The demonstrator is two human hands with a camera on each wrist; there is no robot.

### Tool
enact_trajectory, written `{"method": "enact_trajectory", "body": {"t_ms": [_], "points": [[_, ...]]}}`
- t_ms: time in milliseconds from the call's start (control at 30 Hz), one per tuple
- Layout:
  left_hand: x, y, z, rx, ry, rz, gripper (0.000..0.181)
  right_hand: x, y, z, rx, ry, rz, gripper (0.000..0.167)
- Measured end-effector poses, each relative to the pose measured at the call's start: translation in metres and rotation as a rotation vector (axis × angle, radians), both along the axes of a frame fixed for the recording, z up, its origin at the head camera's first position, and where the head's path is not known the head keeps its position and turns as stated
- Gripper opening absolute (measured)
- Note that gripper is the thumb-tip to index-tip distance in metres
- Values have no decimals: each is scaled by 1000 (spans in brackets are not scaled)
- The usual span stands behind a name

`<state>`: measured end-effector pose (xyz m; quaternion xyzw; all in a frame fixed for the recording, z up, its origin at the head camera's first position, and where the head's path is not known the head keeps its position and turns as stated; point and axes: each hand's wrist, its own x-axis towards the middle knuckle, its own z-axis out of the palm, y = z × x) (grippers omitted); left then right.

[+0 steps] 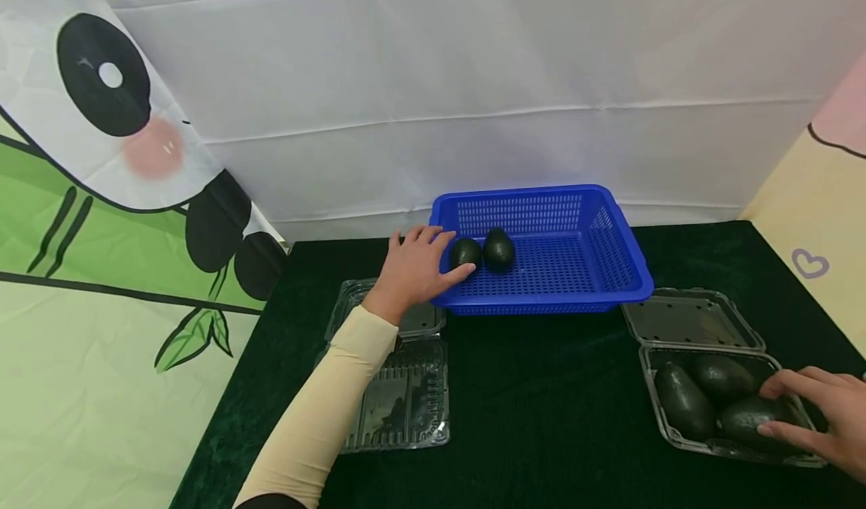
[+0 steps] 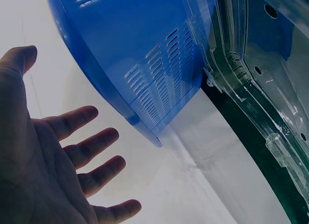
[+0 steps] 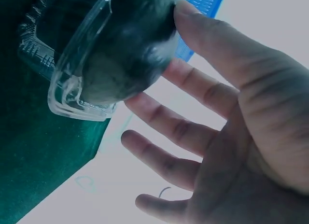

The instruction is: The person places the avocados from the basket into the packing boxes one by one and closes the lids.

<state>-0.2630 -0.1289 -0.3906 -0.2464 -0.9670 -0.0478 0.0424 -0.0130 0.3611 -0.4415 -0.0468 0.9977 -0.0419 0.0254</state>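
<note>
Blue basket; left hand spread wide at its left end, near two avocados inside; right hand loosely spread, fingertips at third avocado, in clamshell front-right of basket; step, seemingly: reaching; calls for closing left fingers.

And the surface is draped in dark green — a blue basket is set at the back, one clear plastic container is laid open nearer on the left, a second container on the right!

Creased white cloth hangs behind a dark green tabletop
</note>
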Motion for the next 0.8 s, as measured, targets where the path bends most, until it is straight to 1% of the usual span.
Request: {"method": "enact_trajectory", "body": {"t_ms": [33, 167, 233, 333, 467, 533, 700, 767, 800], "points": [[0, 0, 0, -2, 0, -1, 84, -1, 1, 0, 0, -25, -10, 44], [0, 2, -2, -4, 7, -3, 84, -5, 2, -6, 7, -72, -15, 42], [1, 3, -2, -7, 13, -6, 84, -5, -1, -8, 5, -81, -21, 42], [1, 4, -3, -4, 20, -9, 84, -5, -7, -9, 5, -72, -41, 44], [0, 2, -2, 2, 18, -6, 85, -4, -7, -9, -3, -25, -55, 48], [-1, 1, -1, 5, 13, -3, 85, -4, -5, -8, 11, -4, -58, 48], [-1, 1, -1, 7, 5, -1, 85, -5, -2, -2, 6, 157, -49, 51], [-1, 1, -1, 0, 3, 3, 85, -6, -1, 0, -8, 230, -37, 56], [0, 2, -1, -3, 3, 3, 85, -7, 0, 2, -10, 246, -36, 58]]}}
